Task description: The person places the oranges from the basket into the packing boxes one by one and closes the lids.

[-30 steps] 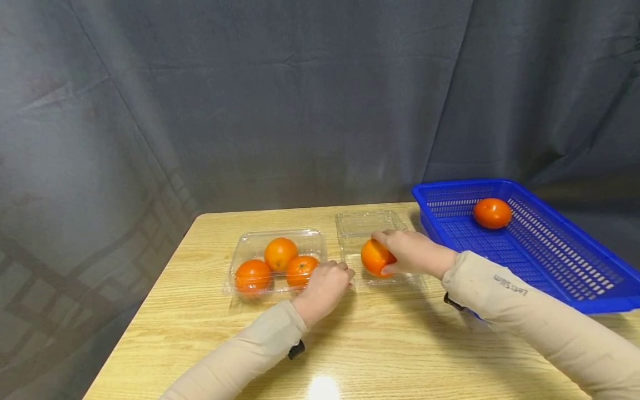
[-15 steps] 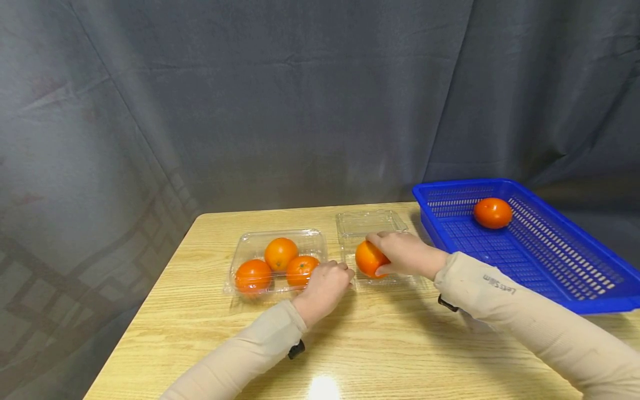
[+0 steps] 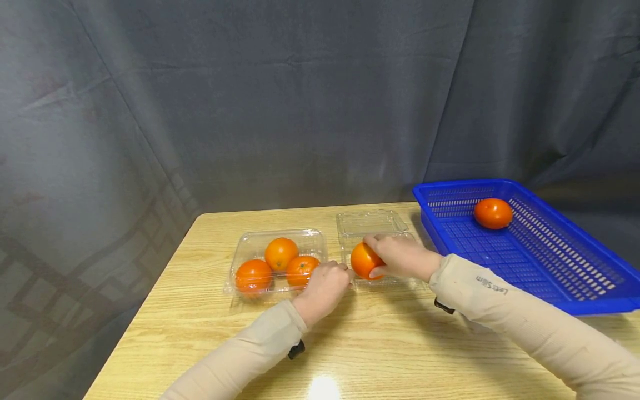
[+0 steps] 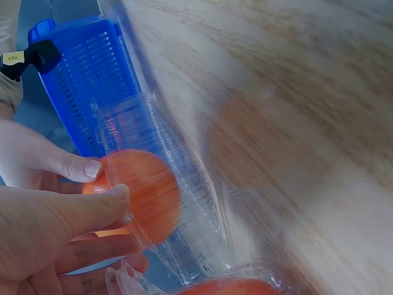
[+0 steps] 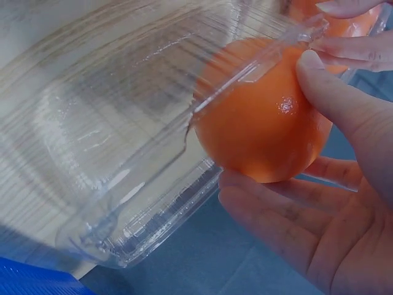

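Right hand [image 3: 402, 256]: gripping a smooth, round, orange fruit [image 3: 366, 261], thumb to one side, fingers curled to the other.
Orange fruit: located at the left part of a clear, rectangular, thin-walled plastic hinged box [image 5: 132, 184]; partly visible through its wall; impossible to tell whether touching its floor.
Left hand [image 3: 325, 289]: pinching the near left rim of the hinged box between thumb and fingers.
Box lid [image 3: 372, 223]: clear, ribbed, folded back on the far side of the hinged box.
Fruit box [image 3: 312, 239]: clear, rectangular, plastic; just to the left of the hinged box; containing three round, glossy, orange fruits [image 3: 301, 271].
Basket [image 3: 505, 253]: blue, rectangular, slotted plastic; to the right of the hinged box; containing one glossy, red-orange, slightly flattened fruit [image 3: 493, 213].
Sleeves [image 3: 530, 322]: beige, fabric, lettered on the right arm; reaching from the near side of the hinged box.
Table [image 3: 390, 350]: pale yellow, wood-grained; beneath the hinged box.
Backdrop [image 3: 300, 111]: dark grey, creased cloth; well beyond the hinged box.
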A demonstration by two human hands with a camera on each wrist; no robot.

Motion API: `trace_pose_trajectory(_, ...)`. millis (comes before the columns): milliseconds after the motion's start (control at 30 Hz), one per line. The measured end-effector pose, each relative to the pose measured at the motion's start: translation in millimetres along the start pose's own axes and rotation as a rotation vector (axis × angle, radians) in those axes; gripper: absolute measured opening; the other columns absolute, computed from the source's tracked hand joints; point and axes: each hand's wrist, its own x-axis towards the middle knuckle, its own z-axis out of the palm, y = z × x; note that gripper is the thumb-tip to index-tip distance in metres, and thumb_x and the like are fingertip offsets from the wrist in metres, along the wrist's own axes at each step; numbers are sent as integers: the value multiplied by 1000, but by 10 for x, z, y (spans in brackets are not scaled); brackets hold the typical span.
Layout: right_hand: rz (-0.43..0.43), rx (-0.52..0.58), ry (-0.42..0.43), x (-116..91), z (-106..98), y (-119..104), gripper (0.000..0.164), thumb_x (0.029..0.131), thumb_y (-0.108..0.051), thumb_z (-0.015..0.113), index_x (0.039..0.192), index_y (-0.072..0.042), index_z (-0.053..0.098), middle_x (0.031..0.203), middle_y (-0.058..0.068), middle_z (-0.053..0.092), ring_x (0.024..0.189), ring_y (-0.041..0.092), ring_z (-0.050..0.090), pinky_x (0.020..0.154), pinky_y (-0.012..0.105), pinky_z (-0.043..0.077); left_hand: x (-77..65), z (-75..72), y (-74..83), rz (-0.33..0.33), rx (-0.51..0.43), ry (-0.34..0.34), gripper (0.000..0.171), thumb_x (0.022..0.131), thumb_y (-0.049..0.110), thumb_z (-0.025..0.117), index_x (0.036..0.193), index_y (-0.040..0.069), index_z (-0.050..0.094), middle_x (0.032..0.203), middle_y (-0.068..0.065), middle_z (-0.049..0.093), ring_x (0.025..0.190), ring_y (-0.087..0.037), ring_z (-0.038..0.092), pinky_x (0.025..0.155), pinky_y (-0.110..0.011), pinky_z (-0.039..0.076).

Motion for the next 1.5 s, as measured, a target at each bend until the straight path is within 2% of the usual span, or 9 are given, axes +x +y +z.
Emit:
trace_pose_trajectory(700,-3,41,-35,30,53,-45,49,72,-35,75,106,-9,51,93,9,62,70,21,61,59,34,51,6,-14,11,-3,14,-13,15,73,32,71,79,19,69,76,6,67,64,-8,58,59,-19,50)
trace_pose_trajectory(1200,-40,73,-76,34,84,-6,49,74,-26,74,112,-6,51,98,12,61,77,21,60,70,38,52,5,-12,14,-4,16,-17,13,76,30,70,80,18,69,77,6,67,64,-8,58,58,-20,50)
trace_pose_trajectory(1500,-68,64,-90,10,95,22,54,79,-27,70,121,-2,48,100,15,58,81,22,60,75,39,52,2,3,17,-10,29,10,13,77,31,69,78,19,69,74,7,66,62,-8,57,56,-19,49)
